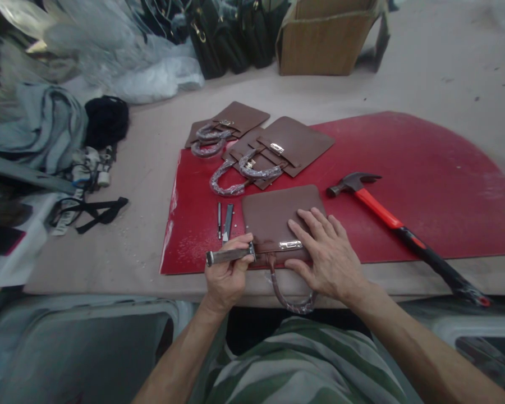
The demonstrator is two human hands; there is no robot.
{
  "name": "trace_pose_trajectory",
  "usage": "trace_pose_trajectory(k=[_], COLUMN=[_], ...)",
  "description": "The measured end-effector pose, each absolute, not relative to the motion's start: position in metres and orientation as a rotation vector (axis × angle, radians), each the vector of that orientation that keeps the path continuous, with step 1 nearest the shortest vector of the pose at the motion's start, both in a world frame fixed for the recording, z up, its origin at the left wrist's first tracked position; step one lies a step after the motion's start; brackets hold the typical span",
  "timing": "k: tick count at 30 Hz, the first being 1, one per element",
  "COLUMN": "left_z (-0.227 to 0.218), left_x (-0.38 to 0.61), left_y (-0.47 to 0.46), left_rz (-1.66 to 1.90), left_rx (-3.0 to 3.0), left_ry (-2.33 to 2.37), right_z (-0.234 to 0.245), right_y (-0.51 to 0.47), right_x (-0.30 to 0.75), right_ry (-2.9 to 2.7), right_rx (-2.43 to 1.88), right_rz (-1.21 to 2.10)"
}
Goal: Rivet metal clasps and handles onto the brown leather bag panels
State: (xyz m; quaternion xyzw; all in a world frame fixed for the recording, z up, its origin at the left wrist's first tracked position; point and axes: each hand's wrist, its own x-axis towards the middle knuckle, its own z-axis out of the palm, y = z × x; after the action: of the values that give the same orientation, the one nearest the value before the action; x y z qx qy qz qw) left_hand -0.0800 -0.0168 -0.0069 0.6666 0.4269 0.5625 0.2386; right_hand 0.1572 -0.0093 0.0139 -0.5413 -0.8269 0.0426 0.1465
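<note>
A brown leather bag panel (273, 216) with a metal clasp (290, 244) and a plastic-wrapped handle (292, 300) lies on the red mat (425, 185) at the table's near edge. My right hand (326, 255) rests flat on the panel, fingers spread, beside the clasp. My left hand (226, 275) is closed round a short metal bar tool (229, 255), holding it level at the panel's left edge.
A hammer (399, 227) with an orange and black grip lies on the mat to the right. More brown panels with wrapped handles (273, 148) sit behind. Two thin metal tools (225, 221) lie left of the panel. Cloth, cables and a cardboard box (324, 42) are at the back.
</note>
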Motion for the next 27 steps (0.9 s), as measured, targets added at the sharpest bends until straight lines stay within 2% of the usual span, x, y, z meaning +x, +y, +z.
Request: trace_pose_trajectory(k=[27], left_z=[-0.018], left_x=[-0.075], left_y=[-0.033], left_rz=[1.583], left_rx=[1.915], left_ry=[1.248], right_z=[0.011], right_y=[-0.012], right_x=[0.159], right_ry=[-2.365], right_rx=[-1.507], right_rz=[0.039])
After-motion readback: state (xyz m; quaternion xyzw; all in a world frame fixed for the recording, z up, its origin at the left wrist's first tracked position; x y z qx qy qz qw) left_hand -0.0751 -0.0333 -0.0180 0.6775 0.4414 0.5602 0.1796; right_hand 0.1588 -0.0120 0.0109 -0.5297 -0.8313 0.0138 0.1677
